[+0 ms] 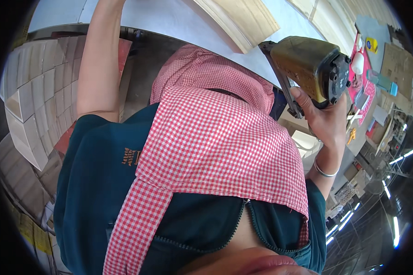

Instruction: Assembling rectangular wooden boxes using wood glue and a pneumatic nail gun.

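My right hand (328, 121) is wrapped round a pneumatic nail gun (303, 64) with a worn, yellowish-brown body, a black end cap and a dark magazine. The gun is tilted, and its nose end comes up close to a strip of pale wood (238, 20). That wood looks layered or grooved along one side and lies on the white worktable (170, 23). My left forearm (98, 64) reaches over the table's near edge and leaves the picture at the top, so the hand itself is out of sight.
Stacked pale wooden pieces (36, 91) rise on the left below table height. At the far right, another surface holds a clear bottle with a blue cap (383, 83), a yellow container (371, 45), a white roll (357, 63) and a cardboard sheet (399, 66).
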A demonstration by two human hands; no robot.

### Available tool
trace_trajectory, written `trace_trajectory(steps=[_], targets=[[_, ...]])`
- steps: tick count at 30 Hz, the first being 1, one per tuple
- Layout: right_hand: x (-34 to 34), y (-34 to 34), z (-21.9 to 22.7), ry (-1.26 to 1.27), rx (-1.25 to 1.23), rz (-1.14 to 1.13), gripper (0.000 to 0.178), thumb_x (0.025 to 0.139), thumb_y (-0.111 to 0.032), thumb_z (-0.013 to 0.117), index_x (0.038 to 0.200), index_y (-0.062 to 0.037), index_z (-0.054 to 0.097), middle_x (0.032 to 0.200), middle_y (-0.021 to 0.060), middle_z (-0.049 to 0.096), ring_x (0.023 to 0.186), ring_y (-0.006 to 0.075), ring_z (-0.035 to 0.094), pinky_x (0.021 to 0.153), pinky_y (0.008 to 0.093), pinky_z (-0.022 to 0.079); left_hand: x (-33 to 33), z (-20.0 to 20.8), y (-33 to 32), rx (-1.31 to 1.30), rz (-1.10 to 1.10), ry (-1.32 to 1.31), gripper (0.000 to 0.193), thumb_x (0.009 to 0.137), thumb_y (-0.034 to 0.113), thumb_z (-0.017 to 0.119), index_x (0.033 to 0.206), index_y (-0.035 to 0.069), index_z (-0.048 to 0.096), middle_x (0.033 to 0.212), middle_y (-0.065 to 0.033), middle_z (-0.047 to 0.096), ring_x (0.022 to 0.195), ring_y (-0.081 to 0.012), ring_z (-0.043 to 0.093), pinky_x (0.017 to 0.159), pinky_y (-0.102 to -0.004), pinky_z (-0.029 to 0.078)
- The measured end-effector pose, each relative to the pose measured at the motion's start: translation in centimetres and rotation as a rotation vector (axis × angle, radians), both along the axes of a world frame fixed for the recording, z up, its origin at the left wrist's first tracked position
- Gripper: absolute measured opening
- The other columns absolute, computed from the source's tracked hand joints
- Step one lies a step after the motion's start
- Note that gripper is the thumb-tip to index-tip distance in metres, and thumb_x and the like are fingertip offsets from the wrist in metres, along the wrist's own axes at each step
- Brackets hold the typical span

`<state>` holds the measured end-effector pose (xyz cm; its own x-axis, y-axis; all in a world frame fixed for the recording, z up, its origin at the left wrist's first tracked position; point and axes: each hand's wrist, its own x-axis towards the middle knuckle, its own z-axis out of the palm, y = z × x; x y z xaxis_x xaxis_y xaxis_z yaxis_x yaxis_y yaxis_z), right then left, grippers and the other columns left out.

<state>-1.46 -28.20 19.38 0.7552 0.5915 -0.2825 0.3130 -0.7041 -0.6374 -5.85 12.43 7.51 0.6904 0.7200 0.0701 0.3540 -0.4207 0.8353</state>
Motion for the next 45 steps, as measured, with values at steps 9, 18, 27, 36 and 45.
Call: trace_trajectory(steps=[9, 18, 27, 36, 45], targets=[[0.4, 0.6, -0.6, -0.058, 0.096, -0.011, 0.037, 0.077, -0.022, 0.089, 0.094, 0.0049, 0.070, 0.081, 0.0111, 0.074, 0.059, 0.0177, 0.066, 0.050, 0.0265, 0.051, 1.3, -6.6, 5.4, -0.005, 0.035, -0.182, 0.014, 0.082, 0.008, 0.073, 0.080, -0.005, 0.071, 0.069, -0.0063, 0.064, 0.062, -0.0140, 0.055, 0.060, -0.0249, 0.048], [0.8, 0.0, 0.3, -0.007, 0.035, 0.012, 0.043, 0.082, -0.016, 0.086, 0.117, 0.0001, 0.066, 0.075, 0.0055, 0.069, 0.053, 0.0114, 0.056, 0.048, 0.0222, 0.040, 2.5, -7.8, 7.1, -0.091, 0.124, -0.213, 0.014, 0.082, 0.008, 0.074, 0.082, -0.006, 0.073, 0.070, -0.0068, 0.065, 0.062, -0.0138, 0.055, 0.061, -0.0246, 0.048], [1.2, 0.3, 0.1, -0.051, 0.107, 0.050, 0.037, 0.082, -0.019, 0.087, 0.109, -0.0006, 0.070, 0.066, 0.0026, 0.065, 0.049, 0.0095, 0.051, 0.045, 0.0218, 0.037, -2.6, -8.9, 7.4, -0.827, 0.368, -0.570, 0.014, 0.083, 0.009, 0.075, 0.084, -0.005, 0.073, 0.071, -0.0065, 0.066, 0.062, -0.0139, 0.056, 0.061, -0.0241, 0.048], [0.9, 0.0, -0.4, -0.017, 0.179, -0.037, 0.033, 0.083, -0.025, 0.087, 0.103, -0.0024, 0.073, 0.057, 0.0009, 0.061, 0.044, 0.0083, 0.048, 0.041, 0.0215, 0.033, 1.5, -6.8, 5.7, -0.103, 0.115, -0.196, 0.013, 0.083, 0.009, 0.075, 0.086, -0.004, 0.073, 0.073, -0.0061, 0.066, 0.061, -0.0129, 0.055, 0.059, -0.0231, 0.047], [0.7, 0.3, -0.5, -0.013, 0.189, -0.064, 0.033, 0.083, -0.026, 0.087, 0.100, -0.0016, 0.073, 0.057, 0.0011, 0.061, 0.045, 0.0079, 0.048, 0.041, 0.0212, 0.032, 1.6, -6.2, 5.3, -0.187, 0.112, -0.228, 0.013, 0.084, 0.009, 0.075, 0.085, -0.004, 0.073, 0.073, -0.0058, 0.066, 0.061, -0.0122, 0.055, 0.057, -0.0226, 0.046]])
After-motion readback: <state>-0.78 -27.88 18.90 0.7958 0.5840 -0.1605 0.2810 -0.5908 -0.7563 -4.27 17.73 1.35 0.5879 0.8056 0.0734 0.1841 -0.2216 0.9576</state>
